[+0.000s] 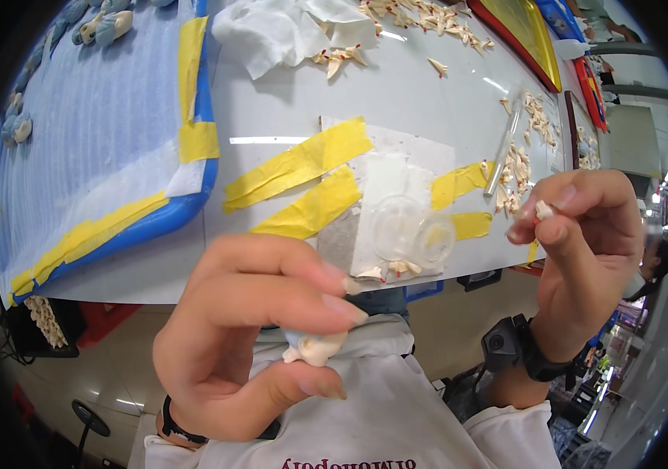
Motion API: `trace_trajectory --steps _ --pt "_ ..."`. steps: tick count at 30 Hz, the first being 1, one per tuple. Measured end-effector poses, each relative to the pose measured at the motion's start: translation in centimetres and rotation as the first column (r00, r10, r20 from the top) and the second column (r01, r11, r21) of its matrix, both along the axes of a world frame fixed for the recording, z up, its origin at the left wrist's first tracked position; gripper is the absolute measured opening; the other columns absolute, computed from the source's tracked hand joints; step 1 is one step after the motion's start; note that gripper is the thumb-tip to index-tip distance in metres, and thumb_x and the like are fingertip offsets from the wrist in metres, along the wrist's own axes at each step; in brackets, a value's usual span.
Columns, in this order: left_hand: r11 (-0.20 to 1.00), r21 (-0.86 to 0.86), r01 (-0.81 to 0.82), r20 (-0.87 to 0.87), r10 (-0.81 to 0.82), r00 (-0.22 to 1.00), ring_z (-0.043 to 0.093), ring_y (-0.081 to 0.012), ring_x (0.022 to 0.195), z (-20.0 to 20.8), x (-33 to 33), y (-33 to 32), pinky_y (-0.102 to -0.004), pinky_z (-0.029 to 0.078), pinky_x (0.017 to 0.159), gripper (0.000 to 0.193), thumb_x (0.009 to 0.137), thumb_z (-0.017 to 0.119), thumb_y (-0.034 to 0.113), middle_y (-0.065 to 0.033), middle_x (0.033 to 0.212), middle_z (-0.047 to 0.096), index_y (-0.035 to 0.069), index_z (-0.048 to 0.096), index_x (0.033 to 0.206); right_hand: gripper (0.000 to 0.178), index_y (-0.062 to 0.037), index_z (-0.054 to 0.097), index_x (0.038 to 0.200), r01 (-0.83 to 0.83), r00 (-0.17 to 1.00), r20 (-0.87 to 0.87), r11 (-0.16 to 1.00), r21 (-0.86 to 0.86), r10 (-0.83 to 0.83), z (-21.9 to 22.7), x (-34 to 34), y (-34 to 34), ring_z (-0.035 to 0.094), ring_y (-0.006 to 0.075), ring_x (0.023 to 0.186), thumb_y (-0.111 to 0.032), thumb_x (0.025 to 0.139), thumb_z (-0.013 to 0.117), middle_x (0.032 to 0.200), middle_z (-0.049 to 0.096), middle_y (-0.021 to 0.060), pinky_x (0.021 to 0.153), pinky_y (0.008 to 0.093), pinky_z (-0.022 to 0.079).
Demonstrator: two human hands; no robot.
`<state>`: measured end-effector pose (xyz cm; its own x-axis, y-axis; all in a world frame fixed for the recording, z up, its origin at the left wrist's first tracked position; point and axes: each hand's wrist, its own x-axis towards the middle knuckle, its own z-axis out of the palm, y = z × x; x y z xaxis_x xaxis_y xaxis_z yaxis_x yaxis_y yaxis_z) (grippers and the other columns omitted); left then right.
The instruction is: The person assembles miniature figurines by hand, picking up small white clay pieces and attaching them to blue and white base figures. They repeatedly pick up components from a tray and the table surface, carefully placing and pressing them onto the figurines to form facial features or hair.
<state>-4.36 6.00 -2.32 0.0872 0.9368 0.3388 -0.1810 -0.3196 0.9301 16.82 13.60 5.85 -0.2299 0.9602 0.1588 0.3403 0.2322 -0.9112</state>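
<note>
My left hand (228,305) is closed in front of my shirt, its thumb and fingers pinching a small cream-and-blue figurine (318,348). The fingers hide part of it. Off to the right, my right hand (588,246) is raised over the table's edge, with thumb and fingertips gripping a tiny cream piece (543,209) that shows a red tip. Between the hands, at the near table edge, two round clear plastic cups (400,227) sit on a white board (373,187). Several similar cream pieces (400,268) lie just in front of the cups.
Yellow tape (303,160) fastens the board to the white table. At left stands a blue tray (209,176) lined with white foam, holding several blue-and-cream figurines (103,27). Loose cream pieces (514,168) lie by a clear strip (504,144). A white cloth (271,35) lies farther back.
</note>
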Motion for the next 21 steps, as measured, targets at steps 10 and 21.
trace_trajectory --steps 10,21 --pt "0.997 -0.076 0.035 0.072 -0.03 0.997 0.056 -0.0176 0.069 0.3 0.2 -0.1 -0.0229 0.049 0.06 0.037 0.07 0.072 0.005 -0.0156 0.097 0.046 0.001 0.047 0.096 0.019 0.0007 0.055 0.07 -0.318 0.856 0.461 0.941 0.116 0.233 0.9 -1.6 1.2 0.052 0.0169 0.068 0.005 0.057 0.068 0.07 0.054 0.0077 0.061 0.0275 0.04" --pt "0.977 -0.206 0.058 0.179 -0.02 0.984 0.06 -0.0208 0.074 1.3 0.9 -0.1 -0.0231 0.051 0.059 0.041 0.07 0.074 0.007 -0.0194 0.104 0.046 -0.003 0.048 0.1 0.023 -0.0031 0.057 0.064 -0.379 0.72 0.684 0.893 0.242 0.12 1.3 -4.0 0.8 0.05 0.0187 0.065 0.002 0.047 0.072 0.068 0.053 0.006 0.059 0.0279 0.037"
